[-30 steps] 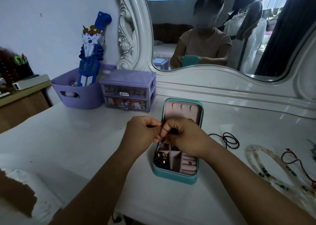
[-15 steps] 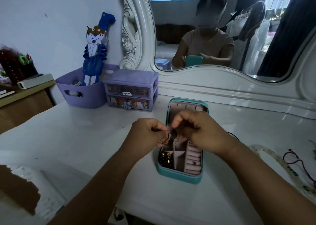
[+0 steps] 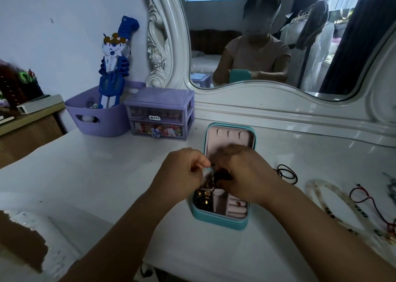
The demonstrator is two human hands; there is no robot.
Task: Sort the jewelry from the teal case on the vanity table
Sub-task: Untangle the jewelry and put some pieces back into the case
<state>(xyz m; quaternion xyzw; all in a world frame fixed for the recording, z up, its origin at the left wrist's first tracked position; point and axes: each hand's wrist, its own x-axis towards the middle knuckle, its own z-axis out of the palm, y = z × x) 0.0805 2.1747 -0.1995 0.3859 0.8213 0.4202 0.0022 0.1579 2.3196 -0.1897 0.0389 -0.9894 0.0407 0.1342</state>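
Over the open teal case (image 3: 220, 219) at centre frame, on the white desk (image 3: 96, 174): left hand (image 3: 182, 178) and right hand (image 3: 242, 174) close together, both pinching a dark tangled necklace (image 3: 216, 177). Gold jewelry (image 3: 202, 198) heaped in the case's lower-left compartment. Black cord (image 3: 287, 173) lying just right.

Bedroom: vanity table (image 3: 107, 174), ornate mirror (image 3: 267, 45), reflected bed (image 3: 203, 61).
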